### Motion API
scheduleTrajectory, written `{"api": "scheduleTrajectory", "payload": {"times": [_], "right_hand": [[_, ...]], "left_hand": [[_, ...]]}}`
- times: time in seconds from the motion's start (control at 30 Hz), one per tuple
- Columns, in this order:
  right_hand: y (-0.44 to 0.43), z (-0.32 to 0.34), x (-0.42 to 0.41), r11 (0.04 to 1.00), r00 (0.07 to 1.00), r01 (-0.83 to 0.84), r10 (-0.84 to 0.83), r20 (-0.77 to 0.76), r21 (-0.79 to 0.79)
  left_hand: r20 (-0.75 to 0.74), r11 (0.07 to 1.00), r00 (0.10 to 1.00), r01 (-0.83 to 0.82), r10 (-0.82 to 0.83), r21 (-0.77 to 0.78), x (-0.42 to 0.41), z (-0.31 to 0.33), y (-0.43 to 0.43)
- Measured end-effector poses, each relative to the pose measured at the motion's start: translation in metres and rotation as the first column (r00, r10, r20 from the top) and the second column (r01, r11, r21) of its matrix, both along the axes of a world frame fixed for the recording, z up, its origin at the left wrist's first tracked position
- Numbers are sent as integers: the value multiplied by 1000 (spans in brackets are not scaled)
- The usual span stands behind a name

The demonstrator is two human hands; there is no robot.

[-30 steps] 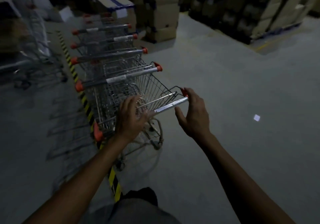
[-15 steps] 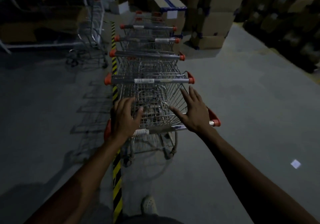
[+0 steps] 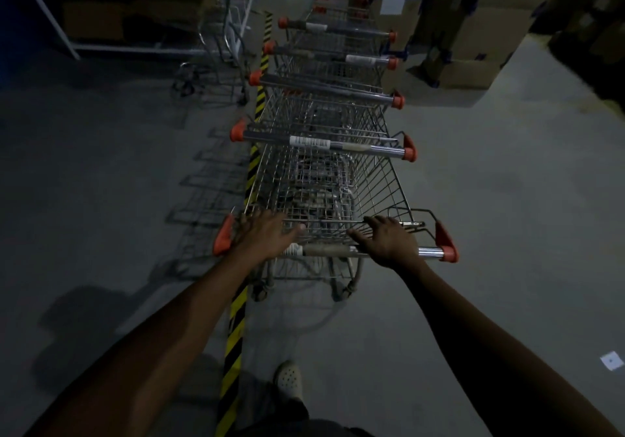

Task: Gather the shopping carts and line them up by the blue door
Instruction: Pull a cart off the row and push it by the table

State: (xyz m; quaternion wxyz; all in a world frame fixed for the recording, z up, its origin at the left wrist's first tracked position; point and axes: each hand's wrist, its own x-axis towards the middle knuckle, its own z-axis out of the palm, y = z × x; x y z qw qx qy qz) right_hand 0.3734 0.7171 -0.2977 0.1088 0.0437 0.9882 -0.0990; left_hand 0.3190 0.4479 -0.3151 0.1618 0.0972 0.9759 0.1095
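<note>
Head view: L & R hands sit apart on the handle (image 3: pixel 338 251) of the nearest cart (image 3: pixel 378 183). The left hand (image 3: pixel 267 233) lies over the bar's left part, next to the orange end cap, fingers stretched fwd toward the basket's rear wire. The right hand (image 3: pixel 389 240) lies over the bar's right part, fingers also reaching fwd, thumb pointing in toward the left hand. Neither looks wrapped round the bar; both press flat on top.

Straight ahead of the hands, the row of carts (image 3: pixel 321 144) runs away from the person, nested front to back w/ the nearest cart at the rear, approx. five more handles showing.

The striped floor tape (image 3: pixel 236 335) runs under the left forearm and along the row's left side. Fwd-left of the left hand, a lone cart (image 3: pixel 220 47) stands apart from the row. Far fwd-left, a blue surface (image 3: pixel 10 14) fills the corner; can't tell if it's a door. Fwd-right of the right hand, stacked boxes (image 3: pixel 473 31). Below, between the arms, one shoe (image 3: pixel 290 379). Back-right of the right arm, a paper scrap (image 3: pixel 612 360) on the floor.
</note>
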Motion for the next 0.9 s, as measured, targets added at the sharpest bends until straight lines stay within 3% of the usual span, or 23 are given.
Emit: {"api": "scheduleTrajectory", "payload": {"times": [0.33, 0.9], "right_hand": [[16, -4, 53, 1000, 999, 9, -10, -37, -26], [64, -10, 227, 997, 994, -73, 70, -90, -29]], "left_hand": [[-1, 999, 999, -34, 34, -19, 61, 5, 11], [-14, 991, 992, -129, 129, -25, 263, 16, 60]]}}
